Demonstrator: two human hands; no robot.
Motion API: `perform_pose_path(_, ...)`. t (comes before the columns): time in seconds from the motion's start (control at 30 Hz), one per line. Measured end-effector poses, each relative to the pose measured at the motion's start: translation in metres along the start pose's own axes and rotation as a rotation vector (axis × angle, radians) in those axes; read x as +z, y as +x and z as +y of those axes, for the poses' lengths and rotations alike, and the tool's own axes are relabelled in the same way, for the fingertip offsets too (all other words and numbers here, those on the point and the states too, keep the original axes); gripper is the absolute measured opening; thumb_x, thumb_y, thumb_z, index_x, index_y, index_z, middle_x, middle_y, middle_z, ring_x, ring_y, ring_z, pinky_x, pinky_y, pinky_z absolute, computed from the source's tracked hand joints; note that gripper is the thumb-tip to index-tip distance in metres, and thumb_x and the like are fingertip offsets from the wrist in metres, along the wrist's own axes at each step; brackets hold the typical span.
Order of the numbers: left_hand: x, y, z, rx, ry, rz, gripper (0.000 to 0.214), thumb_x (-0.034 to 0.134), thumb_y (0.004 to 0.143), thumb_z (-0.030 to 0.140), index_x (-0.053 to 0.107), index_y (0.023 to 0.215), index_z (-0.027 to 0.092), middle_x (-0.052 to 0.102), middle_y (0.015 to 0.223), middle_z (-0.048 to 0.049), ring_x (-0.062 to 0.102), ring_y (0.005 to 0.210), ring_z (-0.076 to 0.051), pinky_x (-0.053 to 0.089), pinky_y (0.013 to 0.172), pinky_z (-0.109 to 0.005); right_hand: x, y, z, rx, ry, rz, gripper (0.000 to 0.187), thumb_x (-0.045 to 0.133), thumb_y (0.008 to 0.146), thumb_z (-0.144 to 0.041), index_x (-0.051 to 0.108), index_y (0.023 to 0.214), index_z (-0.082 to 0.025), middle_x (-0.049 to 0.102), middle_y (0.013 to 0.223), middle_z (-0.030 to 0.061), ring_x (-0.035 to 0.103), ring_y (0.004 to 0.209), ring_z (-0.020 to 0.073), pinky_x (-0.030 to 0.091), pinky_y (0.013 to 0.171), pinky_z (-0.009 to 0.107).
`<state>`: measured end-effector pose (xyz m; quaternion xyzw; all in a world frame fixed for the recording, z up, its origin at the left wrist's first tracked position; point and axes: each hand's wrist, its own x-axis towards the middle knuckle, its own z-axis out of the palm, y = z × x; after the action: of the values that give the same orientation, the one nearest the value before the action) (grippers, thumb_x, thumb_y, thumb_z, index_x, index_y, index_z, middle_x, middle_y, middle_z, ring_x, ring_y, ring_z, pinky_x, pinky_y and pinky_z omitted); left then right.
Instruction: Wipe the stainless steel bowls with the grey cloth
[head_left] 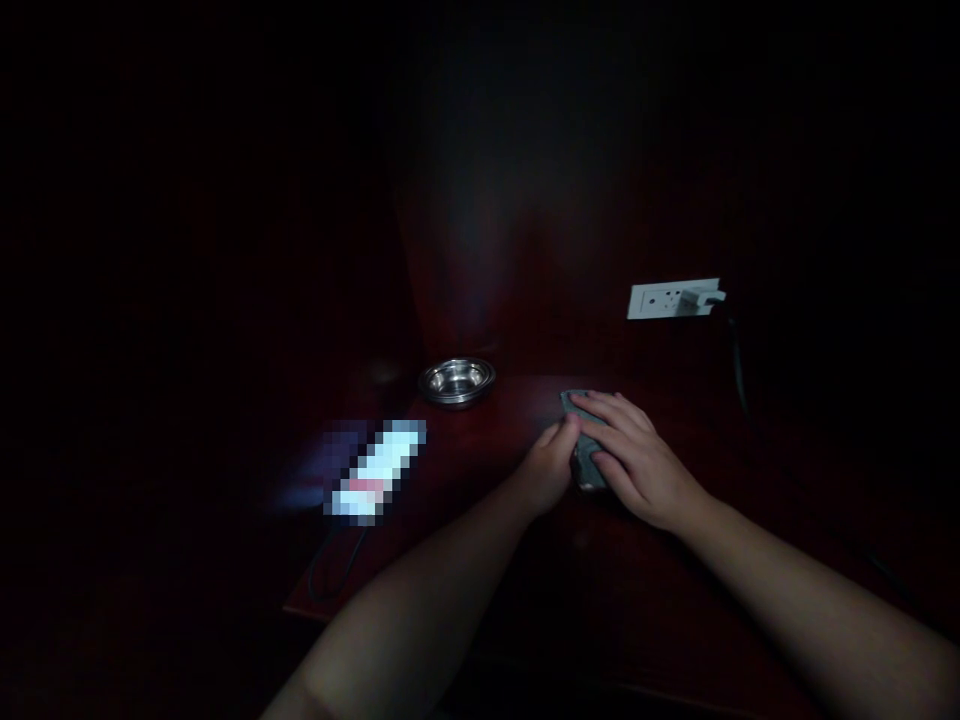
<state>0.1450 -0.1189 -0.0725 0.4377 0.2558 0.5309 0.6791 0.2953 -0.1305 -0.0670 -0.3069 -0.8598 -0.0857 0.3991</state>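
In near darkness both my hands rest on a small grey folded cloth (584,452) lying on a dark red wooden table (495,440). My left hand (550,465) pinches the cloth's left edge with curled fingers. My right hand (637,455) lies flat over the cloth, fingers stretched out and pressing it down. Most of the cloth is hidden beneath the hands.
A shallow steel bowl (457,381) sits behind and to the left of the hands. A lit phone screen (375,470) glows at the table's left, with a dark cable (334,565) trailing off the front edge. A white wall socket (671,298) holds a plugged charger (705,297).
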Motion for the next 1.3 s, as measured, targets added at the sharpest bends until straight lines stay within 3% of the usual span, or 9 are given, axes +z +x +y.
perform_pose_path(0.2, 0.005, -0.015, 0.007, 0.108, 0.299, -0.236, 0.048, 0.051, 0.088, 0.059, 0.066, 0.1, 0.015, 0.069, 0.093, -0.0071, 0.061, 0.086, -0.017, 0.045, 0.082, -0.029, -0.001, 0.0, 0.002, 0.171, 0.244, 0.177, 0.043, 0.038, 0.097, -0.031, 0.051, 0.138, -0.029, 0.048, 0.145, 0.0089, 0.044, 0.134, 0.028, 0.036, 0.111, 0.052)
perform_pose_path(0.33, 0.01, -0.021, 0.01, 0.187, 0.386, -0.201, 0.051, 0.042, 0.091, 0.058, 0.067, 0.1, 0.015, 0.068, 0.091, -0.0085, 0.061, 0.084, -0.019, 0.045, 0.079, -0.03, 0.003, 0.001, 0.003, 0.337, 0.436, 0.253, 0.041, 0.036, 0.098, -0.044, 0.058, 0.129, -0.028, 0.056, 0.137, 0.0075, 0.049, 0.131, 0.0262, 0.034, 0.114, 0.048)
perform_pose_path(0.53, 0.008, -0.025, 0.005, 0.253, 0.428, -0.182, 0.043, 0.047, 0.092, 0.051, 0.068, 0.106, 0.017, 0.07, 0.102, -0.0103, 0.063, 0.097, -0.024, 0.046, 0.089, -0.033, 0.018, -0.003, 0.012, 0.792, 0.668, 0.404, 0.04, 0.046, 0.092, -0.057, 0.068, 0.113, -0.032, 0.072, 0.117, 0.0004, 0.063, 0.115, 0.0269, 0.046, 0.106, 0.048)
perform_pose_path(0.67, 0.007, -0.024, 0.002, 0.286, 0.431, -0.187, 0.039, 0.043, 0.094, 0.044, 0.068, 0.108, 0.018, 0.069, 0.107, -0.011, 0.061, 0.107, -0.025, 0.042, 0.099, -0.036, 0.026, -0.004, 0.012, 1.017, 0.777, 0.469, 0.047, 0.051, 0.086, -0.063, 0.07, 0.11, -0.026, 0.075, 0.109, 0.0036, 0.067, 0.108, 0.0291, 0.054, 0.096, 0.047)
perform_pose_path(0.83, 0.015, -0.028, 0.01, 0.351, 0.439, -0.261, 0.031, 0.048, 0.092, 0.033, 0.069, 0.11, 0.018, 0.065, 0.122, -0.0122, 0.054, 0.122, -0.026, 0.035, 0.11, -0.036, 0.026, -0.002, 0.008, 1.034, 1.033, 0.322, 0.06, 0.045, 0.084, -0.071, 0.071, 0.098, -0.019, 0.077, 0.086, 0.0107, 0.073, 0.089, 0.0306, 0.06, 0.079, 0.047)
perform_pose_path(0.97, 0.018, -0.027, 0.014, 0.393, 0.458, -0.316, 0.033, 0.05, 0.09, 0.025, 0.066, 0.118, 0.019, 0.057, 0.135, -0.01, 0.044, 0.135, -0.025, 0.024, 0.118, -0.034, 0.026, 0.0, 0.002, 1.042, 1.098, 0.345, 0.057, 0.048, 0.083, -0.069, 0.07, 0.096, -0.018, 0.076, 0.083, 0.0106, 0.073, 0.084, 0.0291, 0.06, 0.078, 0.046)
perform_pose_path(1.13, 0.016, -0.018, 0.008, 0.447, 0.541, -0.262, 0.038, 0.047, 0.091, 0.024, 0.06, 0.127, 0.02, 0.056, 0.137, -0.0095, 0.036, 0.14, -0.024, 0.017, 0.12, -0.036, 0.029, 0.003, -0.014, 0.981, 1.069, 0.374, 0.054, 0.045, 0.088, -0.062, 0.066, 0.115, -0.02, 0.074, 0.107, 0.0106, 0.068, 0.107, 0.0283, 0.056, 0.094, 0.044)
perform_pose_path(1.3, 0.016, -0.017, 0.005, 0.415, 0.473, -0.187, 0.035, 0.05, 0.091, 0.028, 0.062, 0.122, 0.019, 0.059, 0.132, -0.0117, 0.037, 0.14, -0.023, 0.015, 0.12, -0.031, 0.035, -0.006, -0.02, 0.809, 0.739, 0.304, 0.053, 0.036, 0.096, -0.054, 0.047, 0.14, -0.027, 0.056, 0.142, 0.0056, 0.047, 0.135, 0.0255, 0.04, 0.113, 0.047)
